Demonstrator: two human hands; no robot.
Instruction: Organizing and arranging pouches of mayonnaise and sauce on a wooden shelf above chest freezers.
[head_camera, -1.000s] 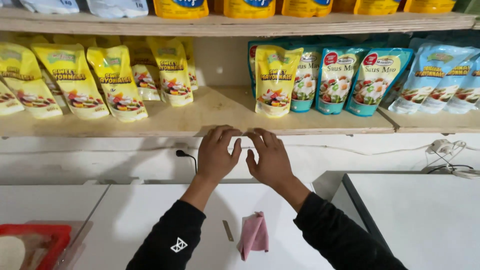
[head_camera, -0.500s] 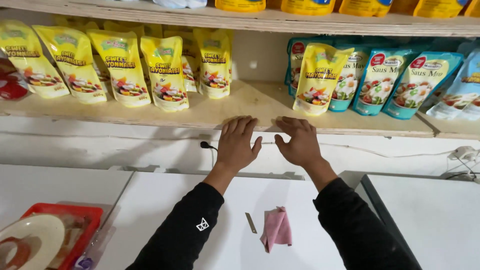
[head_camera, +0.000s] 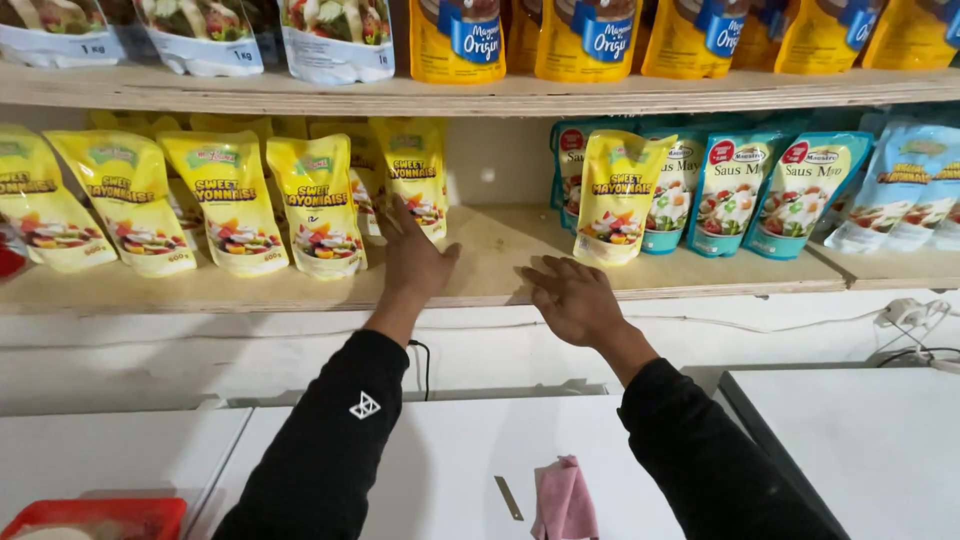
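Observation:
My left hand (head_camera: 413, 256) reaches over the wooden shelf (head_camera: 480, 270), fingers spread, its fingertips at a yellow sauce pouch (head_camera: 415, 185) in the yellow row. My right hand (head_camera: 570, 297) hovers flat and empty over the shelf's front edge, just below a lone yellow pouch (head_camera: 615, 195) that leans against blue pouches (head_camera: 735, 190). Both arms wear black sleeves. Neither hand holds anything.
More yellow pouches (head_camera: 230, 200) fill the shelf's left side, and an upper shelf (head_camera: 500, 95) carries further packs. Below stand white chest lids (head_camera: 450, 460) with a pink cloth (head_camera: 565, 500) and a small blade (head_camera: 508, 497). A red tray (head_camera: 100, 515) sits bottom left. Cables (head_camera: 915, 325) run at right.
Both hands have left the shelf's front edge. My left hand has reached deeper toward the yellow pouches; my right hand spread apart to the right. The view shifted left and up.

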